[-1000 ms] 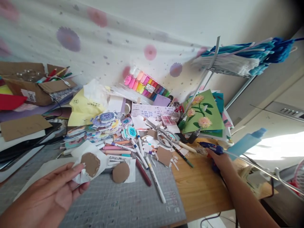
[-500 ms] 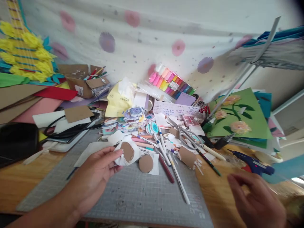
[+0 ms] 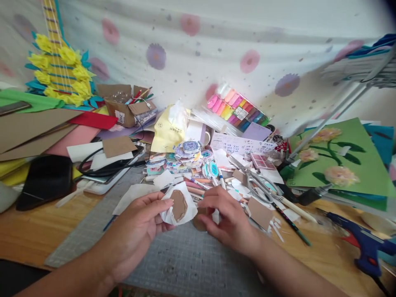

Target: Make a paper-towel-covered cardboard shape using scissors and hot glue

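My left hand (image 3: pixel 145 222) grips a piece of white paper (image 3: pixel 189 206) by its left side, thumb on top. On that paper lies a round brown cardboard disc (image 3: pixel 178 205) with an uneven, torn-looking rim. My right hand (image 3: pixel 227 218) is just right of the paper, fingers curved, with a gap between thumb and forefinger. Its fingertips come close to the paper's right edge; whether they touch it I cannot tell. Behind those fingers, a second cardboard disc (image 3: pixel 199 222) is partly hidden on the grey cutting mat (image 3: pixel 173 260).
Scissors (image 3: pixel 260 183), several pens, paper scraps and a square of cardboard (image 3: pixel 260 212) crowd the area beyond my hands. A stack of cut-out paper pieces (image 3: pixel 185 154) rises at the back. At right lies a blue glue gun (image 3: pixel 355 231); at left, a black phone-like object (image 3: pixel 46 181).
My right hand has come in from the far right, near the glue gun, to the paper's right side, covering part of the second disc. The view has turned slightly left.
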A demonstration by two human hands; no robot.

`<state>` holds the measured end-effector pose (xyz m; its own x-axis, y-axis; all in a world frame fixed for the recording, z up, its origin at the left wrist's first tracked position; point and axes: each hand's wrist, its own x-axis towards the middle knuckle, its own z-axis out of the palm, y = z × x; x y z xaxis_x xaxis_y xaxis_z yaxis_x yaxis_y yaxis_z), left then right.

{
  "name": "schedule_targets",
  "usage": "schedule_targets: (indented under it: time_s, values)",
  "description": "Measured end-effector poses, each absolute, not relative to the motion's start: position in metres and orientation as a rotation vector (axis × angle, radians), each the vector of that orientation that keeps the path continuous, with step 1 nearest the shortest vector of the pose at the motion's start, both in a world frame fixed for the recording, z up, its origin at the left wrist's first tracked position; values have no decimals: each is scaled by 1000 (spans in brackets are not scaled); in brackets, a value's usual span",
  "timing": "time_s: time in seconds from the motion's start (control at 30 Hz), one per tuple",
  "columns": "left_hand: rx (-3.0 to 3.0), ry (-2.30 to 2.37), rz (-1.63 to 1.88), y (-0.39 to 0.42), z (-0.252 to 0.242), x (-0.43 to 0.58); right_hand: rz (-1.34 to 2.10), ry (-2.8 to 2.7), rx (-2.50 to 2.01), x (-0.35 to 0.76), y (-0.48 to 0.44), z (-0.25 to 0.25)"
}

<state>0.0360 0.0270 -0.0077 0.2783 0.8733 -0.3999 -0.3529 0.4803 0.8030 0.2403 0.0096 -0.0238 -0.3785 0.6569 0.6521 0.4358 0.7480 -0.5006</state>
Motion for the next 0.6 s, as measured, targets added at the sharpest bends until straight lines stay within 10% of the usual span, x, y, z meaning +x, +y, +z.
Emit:
schedule_targets:
  time_s: [0.6]
  values:
    - [1053, 1075, 703, 16, -14, 52, 225, -2162, -845, 244, -10, -25]
